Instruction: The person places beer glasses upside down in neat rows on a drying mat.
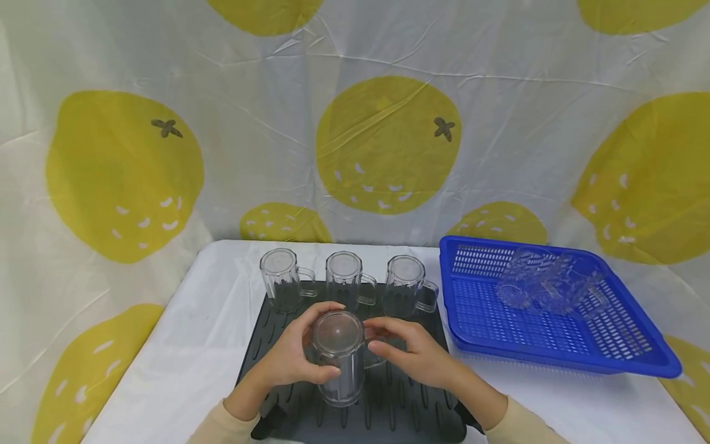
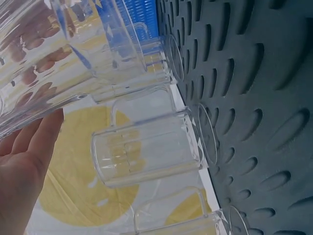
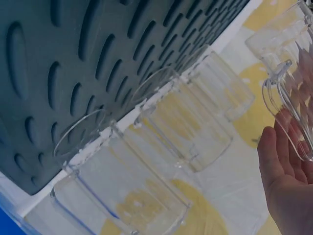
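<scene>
Head view first: nearest us, two pale sleeves (image 1: 226, 425) come in over the front corners of a dark ridged mat (image 1: 383, 419), beside a black tab (image 1: 270, 422) at its left corner. Just beyond, over the mat's near half, we see one clear glass mug (image 1: 350, 383) with a round end turned up. Our left hand (image 1: 297, 351) grips its side, thumb in front and fingers behind. Our right hand (image 1: 415, 354) has its fingers lightly bent at the handle (image 3: 273, 95); we cannot tell whether they pinch it. In the left wrist view, the mug's lower rim hangs off the ridges.

Further off, along the mat's far edge, stand a left mug (image 1: 281, 287), a middle mug (image 1: 344, 290) and a right mug (image 1: 403, 293). Their handles point right, leaving slim gaps between neighbours, and the right mug's handle reaches toward the mat's right edge. The blue basket (image 1: 532, 356) sits just beside that edge, so our room there is tight; clear glassware (image 1: 554, 288) lies inside, mostly to its right. Left of the mat we have a broad band of white cloth (image 1: 188, 336). Past the table's far edge hangs a lemon-print curtain (image 1: 255, 111).
</scene>
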{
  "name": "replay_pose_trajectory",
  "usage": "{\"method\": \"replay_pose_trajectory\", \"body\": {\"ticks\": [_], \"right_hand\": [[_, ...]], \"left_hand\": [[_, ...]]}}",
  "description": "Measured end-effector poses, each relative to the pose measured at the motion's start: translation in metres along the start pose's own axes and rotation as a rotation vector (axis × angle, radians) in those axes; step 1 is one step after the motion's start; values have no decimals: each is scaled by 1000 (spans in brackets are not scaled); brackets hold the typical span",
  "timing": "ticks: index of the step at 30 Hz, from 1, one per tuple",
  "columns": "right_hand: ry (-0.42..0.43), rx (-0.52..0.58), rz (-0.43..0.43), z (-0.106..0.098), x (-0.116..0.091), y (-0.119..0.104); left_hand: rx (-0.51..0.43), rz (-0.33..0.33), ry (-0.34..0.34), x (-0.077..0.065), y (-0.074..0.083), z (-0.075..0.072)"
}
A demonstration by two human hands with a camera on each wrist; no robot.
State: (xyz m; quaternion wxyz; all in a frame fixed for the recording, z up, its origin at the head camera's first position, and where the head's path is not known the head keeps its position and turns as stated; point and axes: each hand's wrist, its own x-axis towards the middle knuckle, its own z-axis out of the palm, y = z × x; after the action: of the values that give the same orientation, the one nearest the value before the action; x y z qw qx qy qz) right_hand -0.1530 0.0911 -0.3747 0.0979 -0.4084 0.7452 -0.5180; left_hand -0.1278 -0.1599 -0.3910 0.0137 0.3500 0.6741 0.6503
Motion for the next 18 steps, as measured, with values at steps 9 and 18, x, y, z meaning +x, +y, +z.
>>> {"method": "replay_pose_trajectory", "body": {"ticks": [9, 18], "right_hand": [[10, 103, -16, 16, 9, 11], [37, 103, 9, 35, 19, 11]], "left_hand": [[-15, -10, -12, -6, 2, -9], [54, -18, -23, -18, 4, -24]]}}
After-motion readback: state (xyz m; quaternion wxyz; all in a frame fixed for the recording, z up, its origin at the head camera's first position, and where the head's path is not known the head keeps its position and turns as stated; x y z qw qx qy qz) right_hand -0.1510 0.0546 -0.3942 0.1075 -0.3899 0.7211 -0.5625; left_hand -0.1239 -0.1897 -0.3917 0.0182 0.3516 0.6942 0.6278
